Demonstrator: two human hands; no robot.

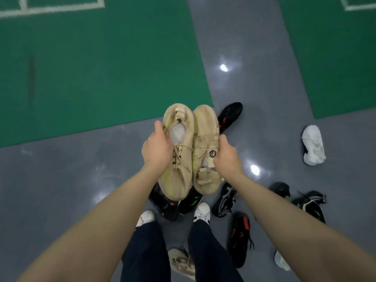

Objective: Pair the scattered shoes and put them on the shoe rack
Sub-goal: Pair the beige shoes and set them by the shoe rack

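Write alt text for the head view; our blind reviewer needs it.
A person's left hand and right hand each hold one beige sneaker, side by side, toes opposite, above black shoes and a white shoe on the grey floor.

floor: glossy grey (254,47) | green mats (101,68) with white lines (61,9) | lamp reflections (223,67)

Two beige knit shoes (191,151) held side by side, heel-to-toe reversed, above scattered black shoes (230,117)
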